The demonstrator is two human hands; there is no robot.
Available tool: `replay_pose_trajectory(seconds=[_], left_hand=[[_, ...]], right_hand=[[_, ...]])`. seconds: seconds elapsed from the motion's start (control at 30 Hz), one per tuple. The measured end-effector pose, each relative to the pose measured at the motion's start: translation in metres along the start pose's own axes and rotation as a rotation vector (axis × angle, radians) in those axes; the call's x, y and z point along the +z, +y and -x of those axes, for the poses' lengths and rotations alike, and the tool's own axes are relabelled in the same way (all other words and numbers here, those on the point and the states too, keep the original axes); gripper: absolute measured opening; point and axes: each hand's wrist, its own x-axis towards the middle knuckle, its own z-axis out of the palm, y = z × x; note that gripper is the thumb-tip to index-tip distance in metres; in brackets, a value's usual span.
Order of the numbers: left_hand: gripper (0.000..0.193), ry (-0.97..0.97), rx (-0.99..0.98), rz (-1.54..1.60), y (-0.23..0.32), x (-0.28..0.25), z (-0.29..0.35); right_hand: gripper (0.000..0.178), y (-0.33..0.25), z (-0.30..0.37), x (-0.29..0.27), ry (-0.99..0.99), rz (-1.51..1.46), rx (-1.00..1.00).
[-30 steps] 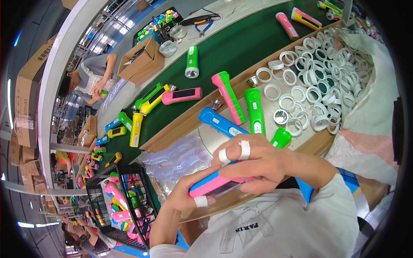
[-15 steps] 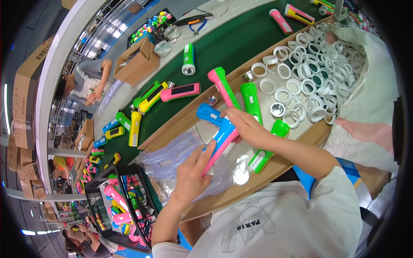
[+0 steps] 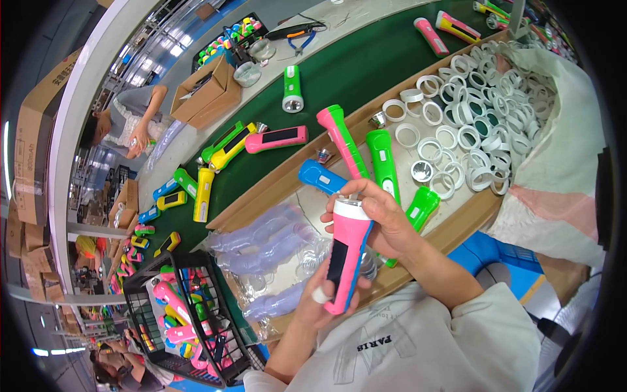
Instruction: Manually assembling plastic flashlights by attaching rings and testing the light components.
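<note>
A pink and blue flashlight (image 3: 351,238) with a dark panel on its side is held between my hands, close to my chest. A white ring (image 3: 349,208) sits round its head, which points away from me. My left hand (image 3: 320,302) is wrapped round the tail end. My right hand (image 3: 386,222) has its fingers closed round the head by the white ring. Just beyond lie a blue flashlight body (image 3: 321,176), a pink and green one (image 3: 341,138) and a green one (image 3: 382,160). Another green flashlight (image 3: 422,208) is partly covered by my right hand.
A cardboard tray (image 3: 450,230) holds many loose white rings (image 3: 469,136), a shiny reflector (image 3: 421,171) and clear plastic wrap (image 3: 261,245). Behind it, a green belt (image 3: 353,72) carries several flashlights. A black basket (image 3: 176,356) of flashlights stands at left. Another person (image 3: 134,121) works across the belt.
The flashlight has been turned over and drawn nearer my body, so its pink side, dark panel and white ring show. My left hand moved down to its tail; my right hand shifted onto its head.
</note>
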Motion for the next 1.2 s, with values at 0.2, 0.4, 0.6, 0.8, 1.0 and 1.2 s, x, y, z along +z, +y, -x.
replay_pose_trajectory(seconds=[0.2,0.4,0.6,0.8,1.0,1.2], left_hand=[[0.074,0.415,0.334,-1.201,-0.004,0.013,-0.007],[0.069,-0.046,-0.021,0.077,-0.02,0.032,0.01],[0.063,0.46,0.379,-1.395,-0.018,0.006,-0.023],[0.064,0.295,0.226,-0.841,-0.013,-0.004,-0.017],[0.061,-0.064,0.024,0.014,-0.018,0.011,-0.009],[0.055,0.144,0.029,-0.003,-0.018,-0.002,-0.004]], right_hand=[[0.02,0.008,0.001,0.027,0.2,0.287,-0.122],[0.028,0.009,0.017,0.026,0.063,-0.132,-0.004],[0.026,0.024,0.009,0.007,0.319,0.456,-0.121],[0.041,0.012,0.007,0.005,0.187,0.131,0.03],[0.049,0.004,0.002,0.002,-0.044,0.081,0.073],[0.04,0.011,-0.002,0.003,0.125,0.046,0.089]])
